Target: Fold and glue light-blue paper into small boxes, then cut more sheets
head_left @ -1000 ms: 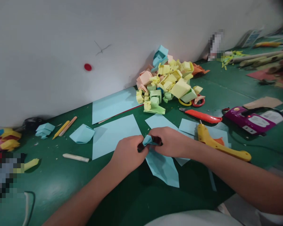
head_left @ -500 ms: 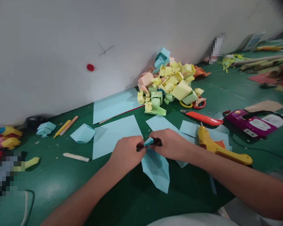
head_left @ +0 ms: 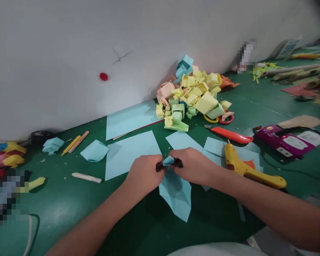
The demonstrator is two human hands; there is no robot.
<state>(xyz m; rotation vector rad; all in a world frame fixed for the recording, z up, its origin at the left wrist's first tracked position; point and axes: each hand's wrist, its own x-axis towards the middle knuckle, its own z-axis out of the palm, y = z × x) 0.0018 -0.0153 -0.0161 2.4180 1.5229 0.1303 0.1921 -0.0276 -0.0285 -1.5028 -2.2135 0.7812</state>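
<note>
Green counter [head_left: 61,202] was backed by grey wall [head_left: 56,53], yellow pencil [head_left: 70,146] was laid at left, folded blue paper [head_left: 176,195] was pinched by left hand [head_left: 146,173] and right hand [head_left: 193,165] over the counter, paper pieces [head_left: 206,103] were heaped by the wall, glue gun [head_left: 233,160] was laid at right.

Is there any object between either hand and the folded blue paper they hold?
Nothing visible stands between: the left hand and the right hand both grip the folded blue paper directly. The glue gun lies aside.
</note>
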